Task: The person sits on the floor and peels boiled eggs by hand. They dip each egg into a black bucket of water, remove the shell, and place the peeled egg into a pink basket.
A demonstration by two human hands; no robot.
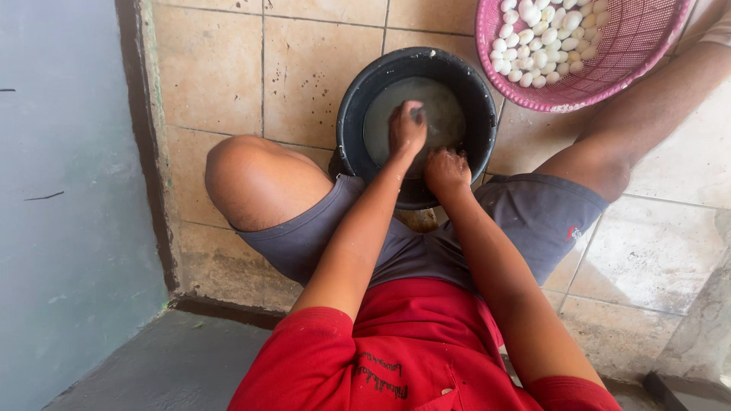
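a person in a red shirt (426,350) and grey shorts (533,213) sat on a tiled floor (213,68) with a black bucket (350,106) of cloudy water (449,114) between the knees. the left hand (407,128) was sunk in the water, fingers curled shut around something small and dark that showed just at the knuckles; what it was could not be told. the right hand (447,169) rested at the near rim of the bucket, fingers loosely bent and wet, with nothing visible in its grip. a pink plastic basket (632,53) stood just beyond the bucket on the right-hand side, propped near the person's right leg and holding a heap of small white oval pieces (544,38). a grey-blue wall (68,190) ran along the left side. judging from the scene, the washing looked well under way: a good pile already lay in the basket, while the murky water hid how many pieces, if any, were left in the bucket
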